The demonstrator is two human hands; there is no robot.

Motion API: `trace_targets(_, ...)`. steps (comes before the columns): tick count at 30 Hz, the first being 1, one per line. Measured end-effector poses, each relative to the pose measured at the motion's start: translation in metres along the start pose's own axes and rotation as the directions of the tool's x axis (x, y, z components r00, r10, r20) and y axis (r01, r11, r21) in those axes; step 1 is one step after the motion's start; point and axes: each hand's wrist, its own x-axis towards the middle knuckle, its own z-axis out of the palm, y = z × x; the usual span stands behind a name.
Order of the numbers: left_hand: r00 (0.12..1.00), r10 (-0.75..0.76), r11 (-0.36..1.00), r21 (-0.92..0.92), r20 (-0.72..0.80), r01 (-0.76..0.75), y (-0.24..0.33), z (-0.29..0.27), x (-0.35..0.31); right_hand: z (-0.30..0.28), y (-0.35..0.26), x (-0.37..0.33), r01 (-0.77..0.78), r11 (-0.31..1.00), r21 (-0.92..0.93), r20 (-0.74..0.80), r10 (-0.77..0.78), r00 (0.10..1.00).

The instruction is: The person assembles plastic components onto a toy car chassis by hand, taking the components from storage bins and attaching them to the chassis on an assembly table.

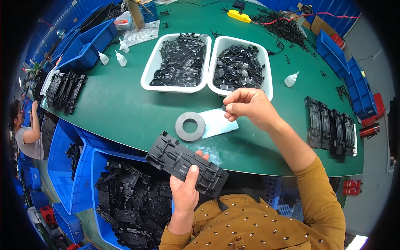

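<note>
My left hand point(184, 195) grips a long black moulded plastic part point(177, 160), tilted over the near table edge, with the thumb on its ribbed face. Above the table my right hand point(254, 109) is closed in a pinch on a small dark piece point(224, 108), mostly covered by the fingertips. Below that hand a pale flat sheet point(216, 125) lies beside a dark grey roll of tape point(180, 126). Just beyond stand two white tubs, the left tub point(146, 79) and the right tub point(269, 85), both heaped with small black pieces.
Blue crates point(98, 208) of black parts stand below the table's left edge. Similar parts line up at the right point(331, 129) and left point(66, 92). Small white bottles point(291, 79), a yellow power strip point(239, 16) and a red cable lie about. Another person point(31, 133) is far left.
</note>
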Motion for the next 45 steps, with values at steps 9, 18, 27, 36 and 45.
trace_targets(9, 1.000, -0.031, 0.999, -0.012, -0.002, 0.031, -0.005, 0.007, -0.001, 0.000, 0.018, -0.001, -0.081, 0.968, -0.236, -0.077, 0.064, 0.995)
trace_targets(18, 0.996, -0.083, 0.995, -0.055, 0.010, 0.084, -0.006, 0.004, -0.002, 0.015, 0.035, 0.008, 0.168, 0.697, -0.697, 0.031, -0.205, 0.978)
trace_targets(27, 0.992, -0.102, 0.993, -0.047, 0.079, 0.105, -0.006, -0.005, -0.001, 0.025, 0.044, 0.017, 0.240, 0.436, -0.867, 0.123, -0.280, 0.952)
trace_targets(36, 0.989, -0.081, 0.995, -0.041, 0.125, 0.087, -0.005, -0.001, -0.003, 0.028, 0.037, 0.001, 0.412, 0.425, -0.806, 0.171, -0.499, 0.850)
trace_targets(45, 0.975, 0.089, 0.963, 0.233, 0.201, -0.136, -0.009, 0.011, -0.014, 0.059, 0.032, -0.060, 0.772, 0.262, -0.580, 0.314, -0.802, 0.508)
